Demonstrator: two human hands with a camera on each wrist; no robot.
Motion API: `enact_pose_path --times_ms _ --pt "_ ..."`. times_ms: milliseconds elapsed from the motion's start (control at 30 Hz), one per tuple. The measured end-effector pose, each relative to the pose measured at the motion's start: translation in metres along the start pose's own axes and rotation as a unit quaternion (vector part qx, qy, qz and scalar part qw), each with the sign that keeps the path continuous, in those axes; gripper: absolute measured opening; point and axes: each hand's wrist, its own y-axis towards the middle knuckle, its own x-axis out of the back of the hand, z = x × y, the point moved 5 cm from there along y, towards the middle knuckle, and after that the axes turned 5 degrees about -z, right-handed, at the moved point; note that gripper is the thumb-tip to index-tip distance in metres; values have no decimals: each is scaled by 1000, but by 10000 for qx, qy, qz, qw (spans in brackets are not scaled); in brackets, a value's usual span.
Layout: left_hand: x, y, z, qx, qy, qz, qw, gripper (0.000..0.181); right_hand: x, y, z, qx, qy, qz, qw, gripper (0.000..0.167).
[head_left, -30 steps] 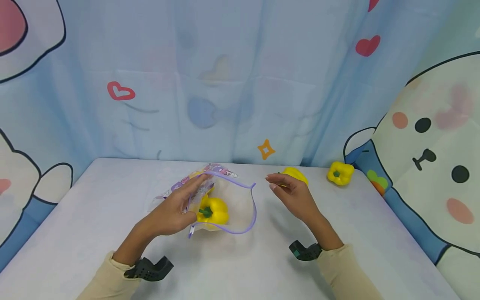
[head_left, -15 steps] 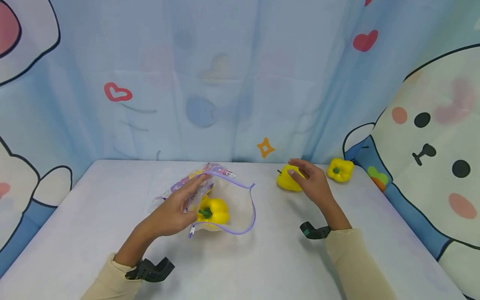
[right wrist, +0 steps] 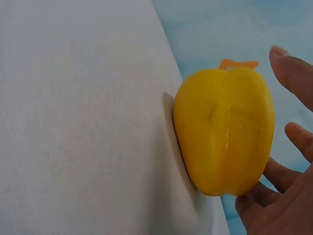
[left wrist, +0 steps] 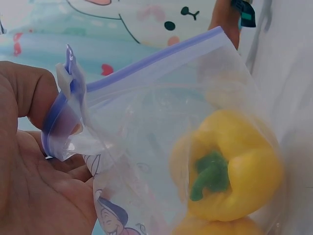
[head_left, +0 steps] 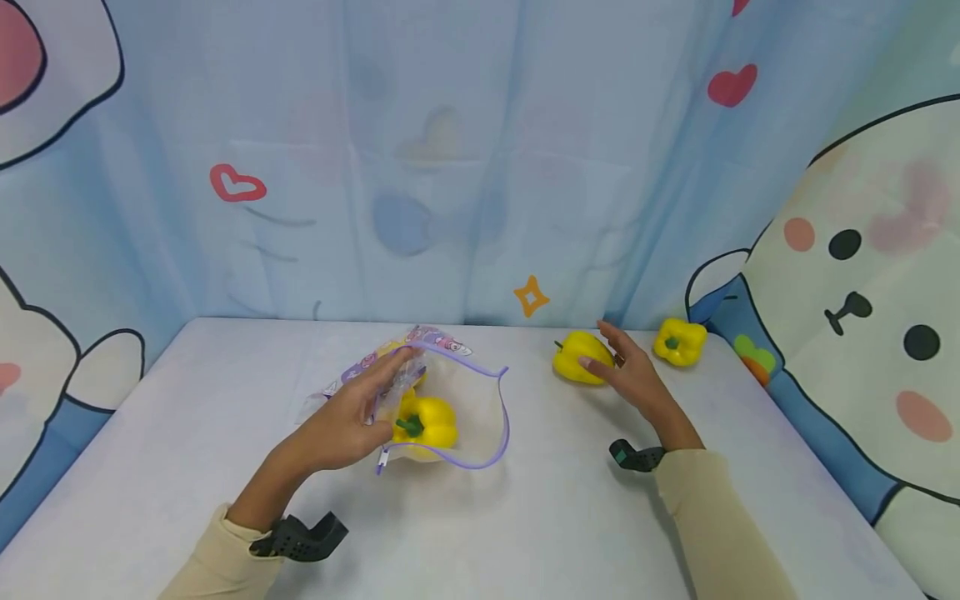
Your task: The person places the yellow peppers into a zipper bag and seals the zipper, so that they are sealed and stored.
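My left hand (head_left: 341, 425) holds the edge of a clear zip bag (head_left: 504, 429) with a purple rim, its mouth gaping to the right. Inside lies a yellow bell pepper (head_left: 433, 421) with a green stem. Below it in the left wrist view shows part of another yellow pepper (left wrist: 222, 227). My right hand (head_left: 637, 379) is at the right side of a second yellow bell pepper (head_left: 576, 358) on the table, thumb and fingers spread. In the right wrist view the fingers reach beside and behind this pepper (right wrist: 222, 132); whether they touch it I cannot tell.
Another yellow bell pepper (head_left: 680, 342) sits at the table's back right corner. The white table (head_left: 517, 533) ends at a blue patterned curtain (head_left: 465, 167). Dark wrist cameras, such as the left one (head_left: 303, 537), are strapped to both wrists.
My right hand has moved right and away from the bag to the right side of the pepper, its fingers spreading. The left hand and bag have stayed in place.
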Motion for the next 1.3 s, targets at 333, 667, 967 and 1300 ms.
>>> enact_pose_path --times_ms 333,667,967,1300 --pt "0 2 1 -29 49 -13 10000 83 -3 5 -18 -389 -264 166 9988 91" --pt "-1 1 2 -35 -72 -10 10000 83 0 4 -18 -522 -538 -3 9972 78" --pt "2 1 2 -28 109 -86 9999 83 0 2 -3 -314 -519 -2 9982 81" --pt "2 2 2 -47 124 -24 9999 83 -2 -3 31 380 -495 -14 9980 78"
